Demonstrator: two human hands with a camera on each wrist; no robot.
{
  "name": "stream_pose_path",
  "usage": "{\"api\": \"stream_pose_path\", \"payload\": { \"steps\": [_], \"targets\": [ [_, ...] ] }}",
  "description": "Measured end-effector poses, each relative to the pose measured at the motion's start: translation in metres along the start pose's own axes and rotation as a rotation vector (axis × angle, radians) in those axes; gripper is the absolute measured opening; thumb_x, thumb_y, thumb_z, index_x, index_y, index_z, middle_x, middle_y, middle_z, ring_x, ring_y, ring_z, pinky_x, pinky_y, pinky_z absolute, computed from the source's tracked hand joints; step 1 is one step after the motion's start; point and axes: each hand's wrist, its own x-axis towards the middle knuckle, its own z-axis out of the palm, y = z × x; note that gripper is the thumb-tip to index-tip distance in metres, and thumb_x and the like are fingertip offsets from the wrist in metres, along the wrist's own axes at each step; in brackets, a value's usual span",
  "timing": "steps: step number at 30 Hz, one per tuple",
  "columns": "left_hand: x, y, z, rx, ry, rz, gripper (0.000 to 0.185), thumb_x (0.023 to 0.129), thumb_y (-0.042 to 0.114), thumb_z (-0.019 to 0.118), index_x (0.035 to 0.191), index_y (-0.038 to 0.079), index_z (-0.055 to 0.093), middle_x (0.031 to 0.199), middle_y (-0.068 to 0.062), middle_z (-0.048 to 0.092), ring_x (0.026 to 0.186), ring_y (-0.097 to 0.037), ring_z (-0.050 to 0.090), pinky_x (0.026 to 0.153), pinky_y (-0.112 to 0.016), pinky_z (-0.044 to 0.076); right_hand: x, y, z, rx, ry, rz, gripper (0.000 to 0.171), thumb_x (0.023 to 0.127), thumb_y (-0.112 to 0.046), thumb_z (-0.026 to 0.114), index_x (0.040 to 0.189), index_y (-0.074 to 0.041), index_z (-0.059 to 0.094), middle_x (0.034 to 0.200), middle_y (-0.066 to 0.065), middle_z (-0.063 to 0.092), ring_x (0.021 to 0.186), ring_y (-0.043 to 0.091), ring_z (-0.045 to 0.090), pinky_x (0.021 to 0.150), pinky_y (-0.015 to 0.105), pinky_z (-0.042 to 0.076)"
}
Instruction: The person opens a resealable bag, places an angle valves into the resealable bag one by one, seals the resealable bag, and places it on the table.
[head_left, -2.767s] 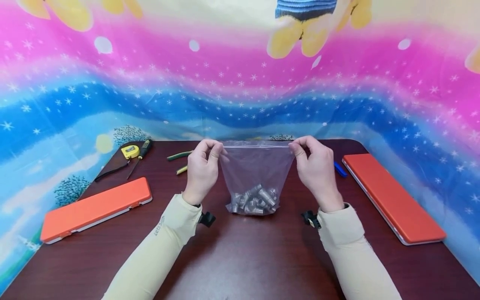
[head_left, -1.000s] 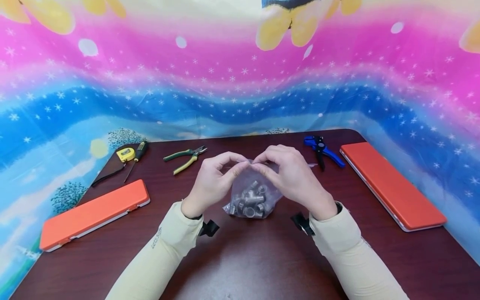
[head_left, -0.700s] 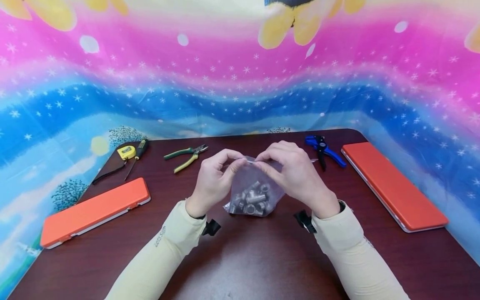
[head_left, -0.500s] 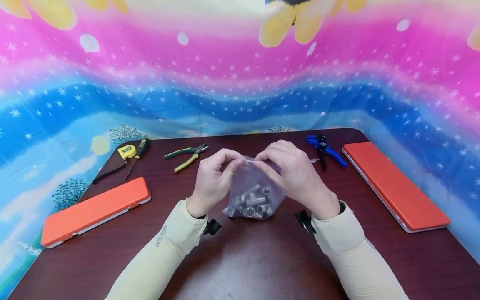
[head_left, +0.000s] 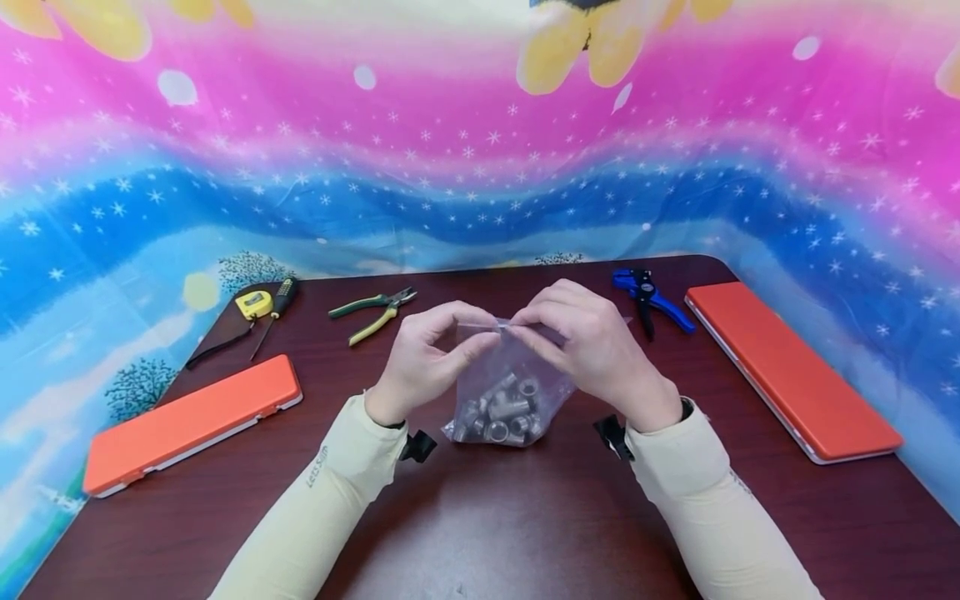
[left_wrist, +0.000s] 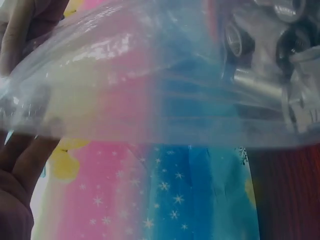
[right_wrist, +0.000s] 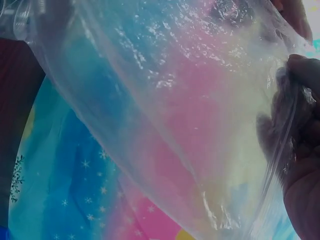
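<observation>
Both hands are pinching the top edge of a clear plastic zip bag [head_left: 510,367] of small silver metal sleeves [head_left: 501,410]: the left hand [head_left: 420,360] and right hand [head_left: 592,346] are meeting fingertip to fingertip at its middle. The bag's weighted bottom is resting on the dark brown table [head_left: 480,517], centre near, likely keeping the mouth upright so nothing spills.

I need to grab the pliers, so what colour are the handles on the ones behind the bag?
The pliers have green and yellow handles, clearest in the head view.

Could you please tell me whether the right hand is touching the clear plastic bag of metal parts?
Touching. The head view shows the right hand pinching the top edge of the plastic bag; in the right wrist view its fingers press against the film.
</observation>
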Motion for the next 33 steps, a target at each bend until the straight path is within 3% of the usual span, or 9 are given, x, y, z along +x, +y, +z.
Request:
{"api": "stream_pose_path", "payload": {
  "steps": [4,12,17,21,25,29,33],
  "targets": [
    [0.002,0.001,0.002,0.014,0.005,0.035,0.019,0.080,-0.014,0.073,0.094,0.000,0.072,0.087,-0.010,0.072,0.071,-0.024,0.066,0.065,-0.028,0.053,0.001,-0.004,-0.002,0.002,-0.028,-0.021,0.015,0.077,-0.006,0.084,0.089,-0.005,0.075,0.084,0.003,0.069,0.081,0.017,0.060,0.072,0.032,0.052],
    [0.003,0.000,-0.006,0.025,-0.008,0.133,0.004,0.088,0.001,0.073,0.091,-0.001,0.071,0.087,-0.009,0.072,0.076,-0.018,0.067,0.067,-0.027,0.053,0.003,-0.012,-0.006,-0.001,-0.047,-0.055,0.017,0.077,-0.005,0.084,0.092,-0.004,0.076,0.084,0.004,0.069,0.080,0.019,0.060,0.074,0.033,0.052],
    [0.002,0.001,-0.018,0.016,0.007,0.051,0.005,0.088,-0.001,0.072,0.092,0.000,0.072,0.087,-0.009,0.072,0.075,-0.017,0.067,0.064,-0.026,0.052,0.004,-0.010,-0.006,-0.033,-0.021,-0.048,0.017,0.076,-0.005,0.085,0.091,-0.004,0.076,0.083,0.004,0.069,0.077,0.018,0.060,0.069,0.032,0.051],
    [0.001,0.003,-0.022,-0.012,-0.020,-0.012,0.024,0.079,-0.012,0.076,0.099,-0.001,0.071,0.092,-0.009,0.072,0.079,-0.017,0.068,0.067,-0.027,0.054,0.004,-0.009,-0.005,-0.017,-0.035,-0.038,0.015,0.077,-0.005,0.084,0.089,-0.004,0.076,0.082,0.004,0.069,0.078,0.017,0.060,0.069,0.032,0.051],
    [0.002,0.006,-0.018,-0.071,-0.059,0.003,0.033,0.071,-0.019,0.078,0.099,-0.002,0.073,0.095,-0.010,0.073,0.085,-0.022,0.070,0.073,-0.034,0.057,0.004,-0.012,-0.004,0.016,-0.057,-0.039,0.015,0.077,-0.005,0.084,0.089,-0.005,0.075,0.083,0.003,0.069,0.078,0.016,0.060,0.070,0.031,0.051],
    [0.004,0.008,-0.015,-0.117,-0.086,0.026,0.030,0.071,-0.023,0.075,0.092,-0.002,0.075,0.092,-0.010,0.073,0.084,-0.024,0.070,0.072,-0.038,0.058,0.004,-0.013,-0.005,0.052,-0.080,-0.023,0.014,0.078,-0.005,0.083,0.089,-0.006,0.075,0.084,0.001,0.069,0.079,0.015,0.060,0.070,0.030,0.051],
    [0.003,0.010,-0.019,-0.094,-0.082,0.000,0.027,0.072,-0.021,0.076,0.090,-0.001,0.075,0.090,-0.009,0.074,0.082,-0.022,0.070,0.071,-0.037,0.058,0.002,-0.011,-0.013,0.094,-0.127,0.065,0.011,0.081,-0.010,0.082,0.091,-0.010,0.077,0.084,-0.004,0.069,0.078,0.010,0.060,0.067,0.028,0.048]
  ]
}}
